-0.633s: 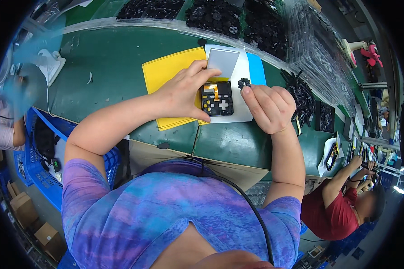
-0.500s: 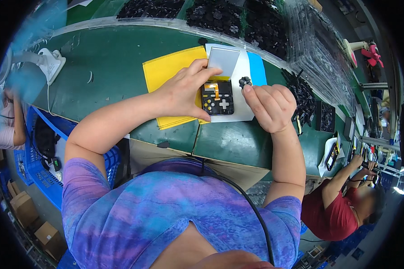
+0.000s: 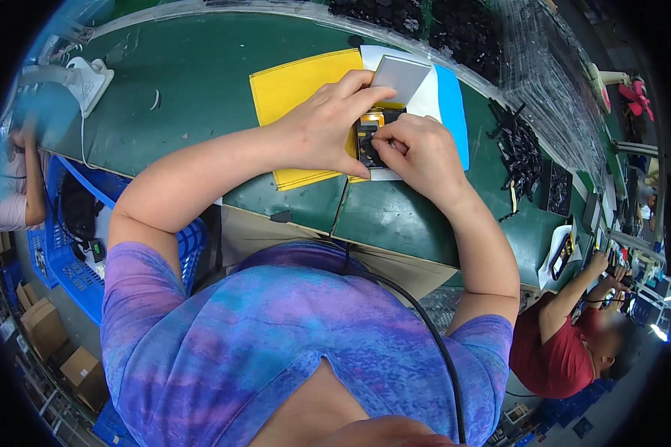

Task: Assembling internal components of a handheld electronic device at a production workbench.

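Note:
A small black handheld game console shell (image 3: pixel 362 129) lies partly over a yellow sheet, its face of button parts partly hidden by my fingers. From its far edge a grey screen panel (image 3: pixel 401 77) stands tilted up, with an orange ribbon cable below it. My left hand (image 3: pixel 319 128) grips the shell, thumb at the near edge and fingers by the panel. My right hand (image 3: pixel 426 153) is closed over the shell's right half, fingertips pinching a black flower-shaped rubber pad (image 3: pixel 370 147) down against the buttons; most of the pad is covered.
A yellow sheet (image 3: pixel 283 89), a white sheet and a blue sheet (image 3: pixel 452 112) lie under the work. Black strips (image 3: pixel 516 145) are heaped to the right, beside clear plastic trays (image 3: pixel 548 82). Black parts fill bins at the back. A co-worker in red (image 3: pixel 552 350) sits at right.
My right hand has moved left with the black rubber pad, from beside the shell onto its button area. My left hand keeps its hold. The view has shifted slightly.

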A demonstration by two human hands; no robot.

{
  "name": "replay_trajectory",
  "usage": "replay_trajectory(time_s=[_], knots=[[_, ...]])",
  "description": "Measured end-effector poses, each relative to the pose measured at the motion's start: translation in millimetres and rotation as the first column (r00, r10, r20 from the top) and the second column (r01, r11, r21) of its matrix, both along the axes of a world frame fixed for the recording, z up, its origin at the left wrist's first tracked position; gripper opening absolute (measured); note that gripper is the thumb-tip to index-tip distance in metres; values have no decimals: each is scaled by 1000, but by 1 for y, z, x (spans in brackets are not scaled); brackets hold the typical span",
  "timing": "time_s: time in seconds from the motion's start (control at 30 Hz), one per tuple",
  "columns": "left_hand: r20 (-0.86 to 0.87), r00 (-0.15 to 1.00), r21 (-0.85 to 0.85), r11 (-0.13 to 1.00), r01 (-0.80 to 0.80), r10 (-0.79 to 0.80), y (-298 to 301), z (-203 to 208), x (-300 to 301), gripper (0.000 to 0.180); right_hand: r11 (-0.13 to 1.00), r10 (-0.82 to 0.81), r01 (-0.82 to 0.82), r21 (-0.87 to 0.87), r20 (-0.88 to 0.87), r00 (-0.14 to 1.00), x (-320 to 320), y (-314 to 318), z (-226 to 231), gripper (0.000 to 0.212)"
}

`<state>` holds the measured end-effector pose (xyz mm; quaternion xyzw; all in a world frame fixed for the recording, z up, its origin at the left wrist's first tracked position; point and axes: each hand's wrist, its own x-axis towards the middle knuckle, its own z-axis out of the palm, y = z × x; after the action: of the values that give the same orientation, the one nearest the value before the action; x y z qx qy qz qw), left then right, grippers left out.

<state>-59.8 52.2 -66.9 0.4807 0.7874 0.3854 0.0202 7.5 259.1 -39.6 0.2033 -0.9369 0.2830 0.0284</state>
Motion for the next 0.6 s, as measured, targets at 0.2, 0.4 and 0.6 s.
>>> replay_trajectory(time_s=[0.2, 0.4, 0.6], knots=[[7, 1000, 16, 1000, 4, -4, -2, -3, -2, 105, 999, 42, -45, -17, -117, 992, 0, 5, -1, 10], [-12, 1000, 9, 1000, 11, -11, -1, 0, -3, 104, 963, 261, -246, 115, -143, 955, -1, 14, 11, 15], [15, 1000, 20, 1000, 8, -8, 0, -2, -5, 100, 895, 397, -315, 317, -241, 885, 1, 10, 17, 29]])
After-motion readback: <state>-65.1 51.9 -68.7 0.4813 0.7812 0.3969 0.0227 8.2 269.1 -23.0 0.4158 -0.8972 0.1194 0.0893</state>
